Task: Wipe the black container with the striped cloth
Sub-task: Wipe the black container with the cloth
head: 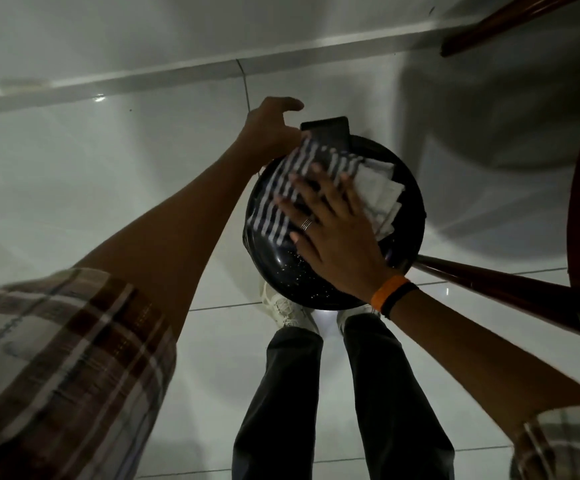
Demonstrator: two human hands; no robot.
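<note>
A round black container (pixel 409 202) with fine white speckles is held out in front of me above the tiled floor, its inside facing me. A blue and white striped cloth (pixel 278 199) lies spread inside it, with a white folded part (pixel 382 195) to the right. My right hand (pixel 333 230) presses flat on the cloth with its fingers spread; it wears a ring and an orange and black wristband. My left hand (pixel 271 126) grips the container's far left rim beside a black handle (pixel 326 133).
A glossy white tiled floor (pixel 108 188) lies below, with a pale wall skirting (pixel 177 72) at the top. Dark wooden furniture legs (pixel 510 289) cross at the right and top right. My legs and white shoes (pixel 288 310) stand beneath the container.
</note>
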